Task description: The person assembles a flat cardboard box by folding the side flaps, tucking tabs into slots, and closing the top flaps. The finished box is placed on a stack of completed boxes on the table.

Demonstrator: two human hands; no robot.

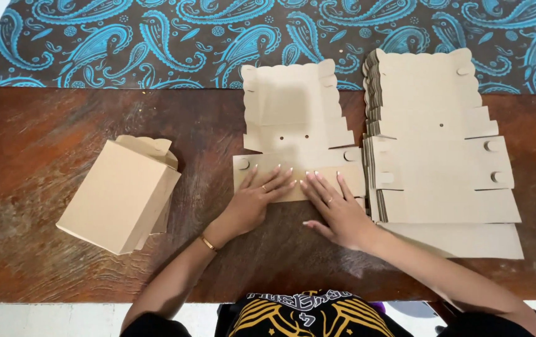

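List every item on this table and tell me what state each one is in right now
flat box blank: unfolded, near flap creased over, both hands pressing it
left hand: flat, fingers spread on the flap
right hand: flat, fingers spread on the flap
stack of blanks: flat, unfolded, untouched
assembled box: folded up, lying on its side

Bare table between obstacles
Folded box (118, 196) left, flat stack (442, 143) right; open wood (212, 125) between box and blank (296, 125).

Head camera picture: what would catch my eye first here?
Two hands, left hand and right hand, press flat on a cardboard sheet at the middle of the wooden table. A stack of sheets lies to the right, a folded box to the left, and a blue patterned cloth behind.
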